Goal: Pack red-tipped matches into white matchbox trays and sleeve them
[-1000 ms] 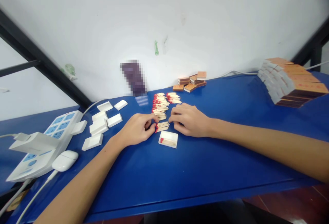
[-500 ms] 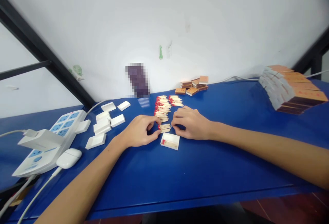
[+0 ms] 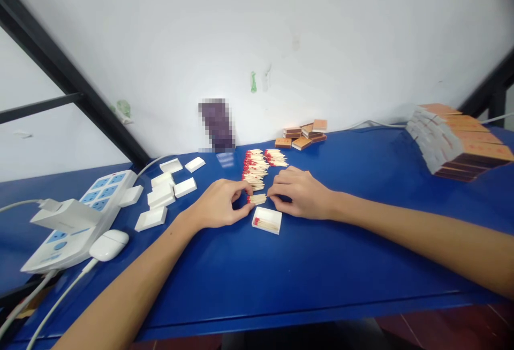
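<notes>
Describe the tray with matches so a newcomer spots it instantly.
On the blue table, find the left hand and the right hand, fingertips facing each other. Just on the person's side of the gap between them lies a small white tray. Unlike the white trays off to the left, it has red-headed matches showing inside.

Red-headed cream matches [image 3: 255, 169] and a white tray [image 3: 271, 213] stand out mid-frame against the deep blue surface [image 3: 297, 275], with orange, brown-sided matchboxes [image 3: 468, 144] at right and a white, blue-panelled power strip [image 3: 98, 203] at left.
</notes>
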The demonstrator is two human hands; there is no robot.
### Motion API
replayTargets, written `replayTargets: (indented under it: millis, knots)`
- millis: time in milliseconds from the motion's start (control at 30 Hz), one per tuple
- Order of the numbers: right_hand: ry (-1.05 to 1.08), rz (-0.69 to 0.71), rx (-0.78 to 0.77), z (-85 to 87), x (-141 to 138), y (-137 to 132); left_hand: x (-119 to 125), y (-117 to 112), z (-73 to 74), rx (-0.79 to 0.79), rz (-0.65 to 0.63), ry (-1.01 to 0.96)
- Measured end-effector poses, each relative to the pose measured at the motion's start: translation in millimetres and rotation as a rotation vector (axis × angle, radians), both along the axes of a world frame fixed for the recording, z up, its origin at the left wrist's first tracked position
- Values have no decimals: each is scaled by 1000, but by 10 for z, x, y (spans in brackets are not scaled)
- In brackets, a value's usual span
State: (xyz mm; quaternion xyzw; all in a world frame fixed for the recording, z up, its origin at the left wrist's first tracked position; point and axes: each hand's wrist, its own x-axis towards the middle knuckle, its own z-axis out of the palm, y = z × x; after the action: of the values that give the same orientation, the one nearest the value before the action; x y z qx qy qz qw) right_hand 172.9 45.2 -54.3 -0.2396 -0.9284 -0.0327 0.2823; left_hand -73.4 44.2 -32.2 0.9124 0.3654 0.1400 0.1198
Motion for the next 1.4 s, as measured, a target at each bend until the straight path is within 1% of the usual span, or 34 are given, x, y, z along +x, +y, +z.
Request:
replayTargets:
  millis: [300,400,600,933,1133,1400]
  knots:
    - [-21,-8,-20,4,14,-11,18,10,-11,22,12,10]
    - [-66,-43,-37,0,11,-3,28,0,-11,13,17,11]
    - [-202,-126,-124,36,-8,-16,49,-9,-18,4,14,23]
    - [-215,-90,-102,35,-23,10,66,-13,-17,-30,2,42]
    - [-277,-142,-70,74,-65,-24,87,-42,10,-4,21,129]
    - [-327,-190,-118,136,-84,-59,120,-67,-13,64,50,224]
